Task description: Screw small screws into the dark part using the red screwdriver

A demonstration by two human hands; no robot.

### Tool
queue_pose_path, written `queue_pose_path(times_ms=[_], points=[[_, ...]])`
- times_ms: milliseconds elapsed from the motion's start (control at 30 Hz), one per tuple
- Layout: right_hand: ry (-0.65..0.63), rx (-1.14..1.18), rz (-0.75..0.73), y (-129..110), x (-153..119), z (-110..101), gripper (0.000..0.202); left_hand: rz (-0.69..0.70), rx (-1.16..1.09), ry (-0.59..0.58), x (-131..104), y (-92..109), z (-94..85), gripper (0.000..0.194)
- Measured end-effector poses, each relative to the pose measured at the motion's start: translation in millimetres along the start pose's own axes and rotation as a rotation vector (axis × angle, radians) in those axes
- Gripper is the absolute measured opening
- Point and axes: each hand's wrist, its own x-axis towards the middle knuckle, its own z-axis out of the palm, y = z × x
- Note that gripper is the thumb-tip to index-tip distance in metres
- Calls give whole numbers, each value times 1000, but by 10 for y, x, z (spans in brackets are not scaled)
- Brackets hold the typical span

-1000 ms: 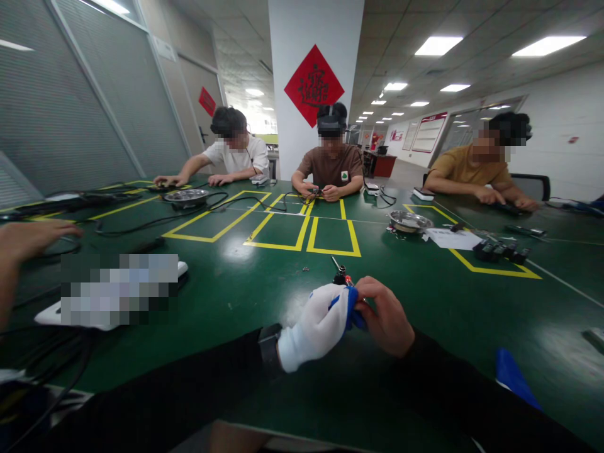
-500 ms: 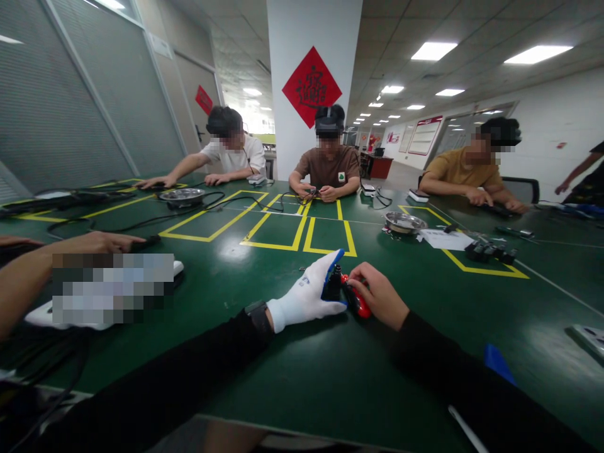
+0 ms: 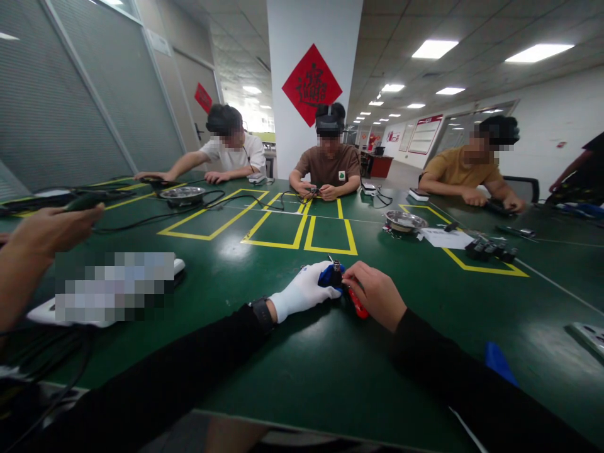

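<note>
The gloved left grip (image 3: 306, 290) wraps snugly around a black metal-topped piece (image 3: 336, 277), held upright! The bare right grip (image 3: 375, 290) is right alongside, fingertips bunched, their hold impossible to tell; a red handle (image 3: 360, 309) peeks out just below it, above the green counter (image 3: 292, 377).

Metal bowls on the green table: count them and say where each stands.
2: one metal bowl toward the far left, a second bowl right of centre, beside the white paper. Others may be hidden.
</note>
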Motion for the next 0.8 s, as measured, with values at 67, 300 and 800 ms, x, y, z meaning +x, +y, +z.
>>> queue_pose_path(times_ms=[67,300,800], points=[[-7,-36,-36,-2,6,-10,11,-12,-13,0,0,15,3,34],[-32,-120,-150,-15,27,-25,19,42,4,-4,5,12,-6,35],[-40,-121,-196,14,-13,-27,21,149,160,-51,7,-56,-19,36]])
